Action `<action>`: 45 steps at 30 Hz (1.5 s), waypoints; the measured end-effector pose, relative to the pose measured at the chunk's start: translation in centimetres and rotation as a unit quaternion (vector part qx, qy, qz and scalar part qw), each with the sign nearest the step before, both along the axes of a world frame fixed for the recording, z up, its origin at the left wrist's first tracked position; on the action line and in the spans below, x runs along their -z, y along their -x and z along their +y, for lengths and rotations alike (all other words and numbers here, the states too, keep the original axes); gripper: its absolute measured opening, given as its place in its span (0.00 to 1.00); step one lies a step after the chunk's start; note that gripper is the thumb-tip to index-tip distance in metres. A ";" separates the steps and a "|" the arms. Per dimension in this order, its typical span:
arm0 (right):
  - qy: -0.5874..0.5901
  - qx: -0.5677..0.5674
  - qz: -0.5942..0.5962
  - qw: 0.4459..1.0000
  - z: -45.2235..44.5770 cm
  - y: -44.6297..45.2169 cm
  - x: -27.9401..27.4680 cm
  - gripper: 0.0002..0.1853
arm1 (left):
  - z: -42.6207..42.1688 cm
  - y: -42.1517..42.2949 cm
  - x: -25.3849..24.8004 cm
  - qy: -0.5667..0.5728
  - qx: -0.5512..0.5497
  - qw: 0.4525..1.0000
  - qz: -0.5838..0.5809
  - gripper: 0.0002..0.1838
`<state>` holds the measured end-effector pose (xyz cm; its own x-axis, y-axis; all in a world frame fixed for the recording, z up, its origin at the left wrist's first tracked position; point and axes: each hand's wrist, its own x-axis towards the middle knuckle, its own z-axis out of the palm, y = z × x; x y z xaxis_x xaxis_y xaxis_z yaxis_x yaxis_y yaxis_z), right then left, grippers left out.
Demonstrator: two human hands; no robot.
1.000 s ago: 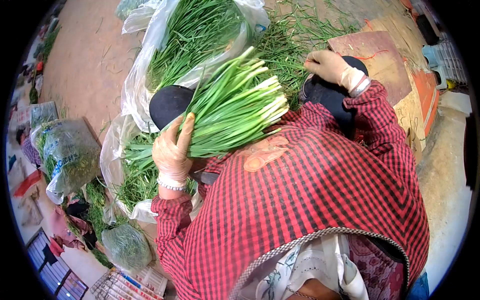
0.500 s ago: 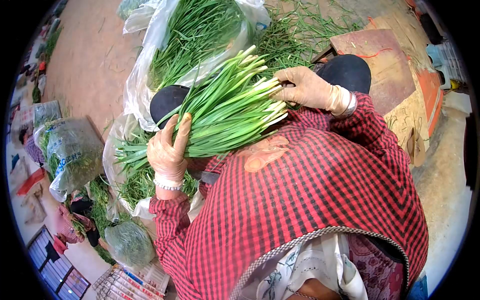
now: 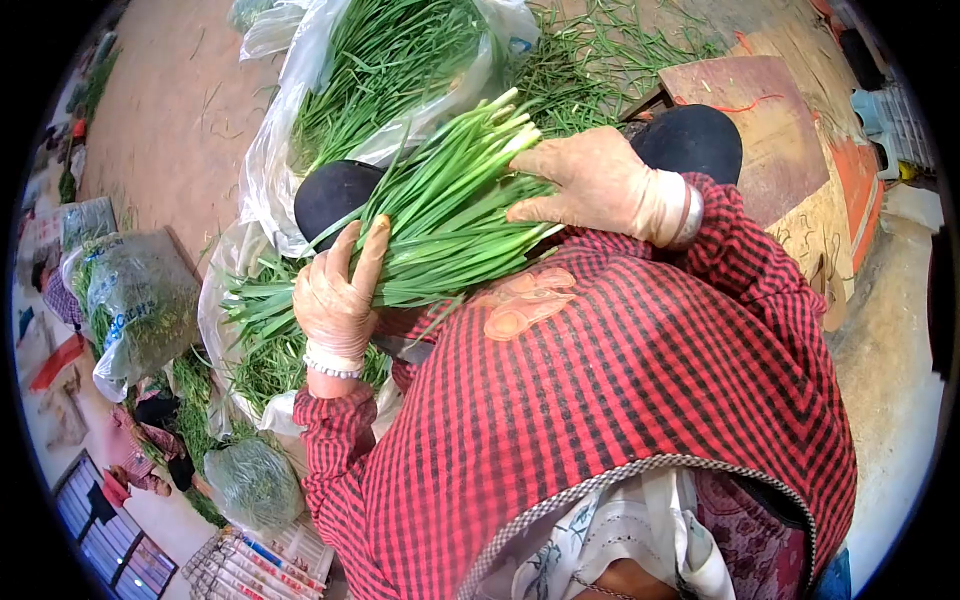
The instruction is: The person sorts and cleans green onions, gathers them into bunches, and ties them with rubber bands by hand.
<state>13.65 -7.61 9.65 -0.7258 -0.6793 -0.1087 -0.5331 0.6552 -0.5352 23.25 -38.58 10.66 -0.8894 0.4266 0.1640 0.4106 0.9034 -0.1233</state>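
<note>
A bunch of long green stalks with pale ends lies across my lap in the head view. My left hand, in a thin glove, is wrapped round its leafy part, with the thumb on top. At the pale ends, my right hand, also gloved, has its thumb and fingers around part of the stalks; its palm covers some of the tips. Below my left hand, a plastic bag of greens lies open. Beyond my knees is a larger open bag of greens.
Loose stalks are scattered on the floor at the top. A reddish board lies to the right of my knee. Filled plastic bags stand at the left, near another person. A crate is at lower left.
My right hand has come from beside the right knee to the bunch's pale ends, and now reaches further over them. My left hand keeps its hold on the bunch.
</note>
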 end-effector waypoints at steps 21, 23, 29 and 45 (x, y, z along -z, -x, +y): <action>0.161 -0.092 -0.035 0.982 -2.7 -1.1 -0.6 0.09 | -1.0 -0.2 1.9 -0.071 0.012 0.997 -0.016 0.36; 0.175 -0.088 -0.048 0.979 -2.4 -1.6 -1.1 0.09 | -1.1 0.1 2.0 -0.098 0.013 0.995 -0.007 0.35; 0.142 -0.114 -0.312 0.933 0.0 -1.3 -3.9 0.05 | -1.5 0.4 1.6 -0.075 0.015 0.997 0.014 0.33; 0.151 0.045 -0.035 0.987 3.4 2.4 -2.7 0.14 | -3.6 -0.2 0.8 -0.066 -0.054 0.995 0.059 0.38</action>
